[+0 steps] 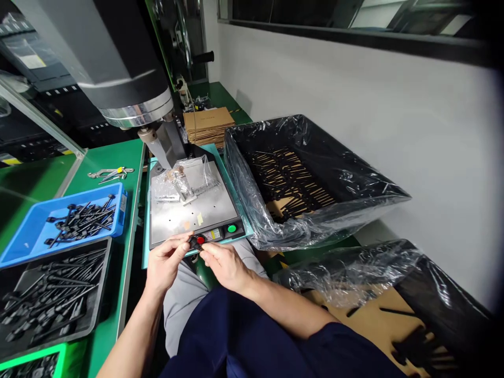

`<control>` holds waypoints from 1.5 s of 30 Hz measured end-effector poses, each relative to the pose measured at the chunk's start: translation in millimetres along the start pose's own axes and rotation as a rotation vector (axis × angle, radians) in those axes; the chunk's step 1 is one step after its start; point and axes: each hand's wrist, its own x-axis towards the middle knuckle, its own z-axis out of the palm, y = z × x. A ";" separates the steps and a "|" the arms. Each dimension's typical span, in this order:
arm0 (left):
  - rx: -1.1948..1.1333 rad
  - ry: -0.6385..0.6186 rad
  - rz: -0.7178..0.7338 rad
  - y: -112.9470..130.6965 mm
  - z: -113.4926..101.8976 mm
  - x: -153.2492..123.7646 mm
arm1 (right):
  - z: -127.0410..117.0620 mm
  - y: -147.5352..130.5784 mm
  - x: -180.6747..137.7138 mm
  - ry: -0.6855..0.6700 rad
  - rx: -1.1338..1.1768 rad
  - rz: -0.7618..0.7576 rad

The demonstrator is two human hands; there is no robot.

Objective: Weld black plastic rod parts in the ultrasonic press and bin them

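Observation:
In the head view, a small black part (194, 242) is held between my two hands, in front of the machine's front panel. My left hand (168, 261) pinches its left end between thumb and fingers. On its right end, the fingertips of my right hand (226, 264) are closed. Its exact kind is too small to make out. Just behind the fingers are a red button (200, 239) and a green button (231, 229). Beyond them lies a metal base plate (173, 215) with a plastic-wrapped fixture (183, 186), below the machine's press head (129, 94).
On the left, a blue tray (23, 236) and a black tray (103, 273) hold several black rod-like parts. Hand tools (112, 173) lie behind them. A plastic-lined bin (346, 173) with parts stands right; another lined box (354, 262) is nearer. Stacked cardboard (208, 123) sits behind.

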 end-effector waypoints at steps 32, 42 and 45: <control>-0.437 0.128 -0.143 -41.4 11.8 13.7 | 18.1 47.2 35.4 0.000 0.471 0.232; -0.961 0.171 -0.532 -63.3 -15.4 109.5 | 45.7 67.6 71.3 -0.161 0.607 0.443; -1.148 0.223 -0.487 -59.4 -15.0 125.4 | 60.9 77.7 96.5 -0.138 0.664 0.495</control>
